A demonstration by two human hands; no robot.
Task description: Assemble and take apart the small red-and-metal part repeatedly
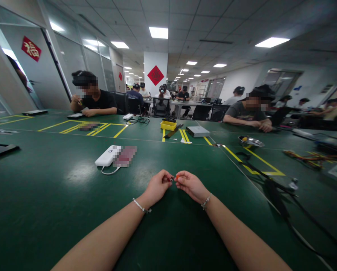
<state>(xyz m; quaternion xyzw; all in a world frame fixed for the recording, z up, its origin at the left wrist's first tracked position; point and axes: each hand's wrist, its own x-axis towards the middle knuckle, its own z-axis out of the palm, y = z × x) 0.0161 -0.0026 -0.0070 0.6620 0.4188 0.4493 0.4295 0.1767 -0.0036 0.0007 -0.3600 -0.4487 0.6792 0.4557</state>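
Note:
Both my hands meet over the green tabletop (168, 226), fingertips almost touching. My left hand (156, 187) is closed in a pinch on a small dark and silvery piece (171, 180), too tiny to identify. Between the thumb and fingers of my right hand (193, 187) sits a small orange piece (177, 177), mostly covered by the fingertips. I cannot tell whether the two pieces are joined. Each wrist wears a bracelet.
Left of my hands lie a white power bank (108, 156) with a cable and a blurred reddish object (125, 156). Farther off are a yellow tray (168, 125), a grey box (198, 131) and a metal bowl (251, 141). Black cables (278, 199) run along the right. Two people sit opposite.

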